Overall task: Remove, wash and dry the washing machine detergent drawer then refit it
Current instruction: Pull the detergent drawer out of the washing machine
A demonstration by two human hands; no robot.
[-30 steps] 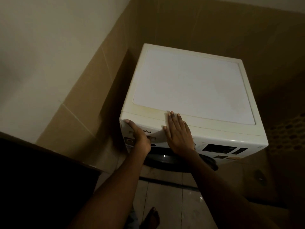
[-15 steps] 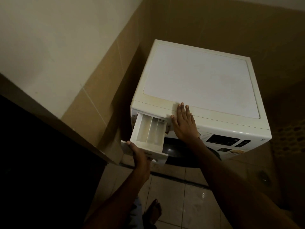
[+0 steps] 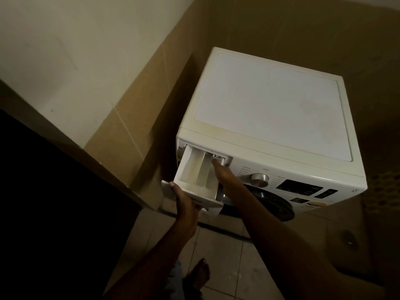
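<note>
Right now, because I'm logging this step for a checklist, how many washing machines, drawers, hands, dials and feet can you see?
washing machine: 1
drawer: 1, pulled out
hands: 2, left hand gripping the drawer front, right hand reaching inside it
dial: 1
foot: 1
total: 6

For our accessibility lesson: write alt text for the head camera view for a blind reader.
A person's left hand grips the front of a pulled-out detergent drawer on a white washing machine; the right hand reaches toward the drawer's back right corner.
</note>
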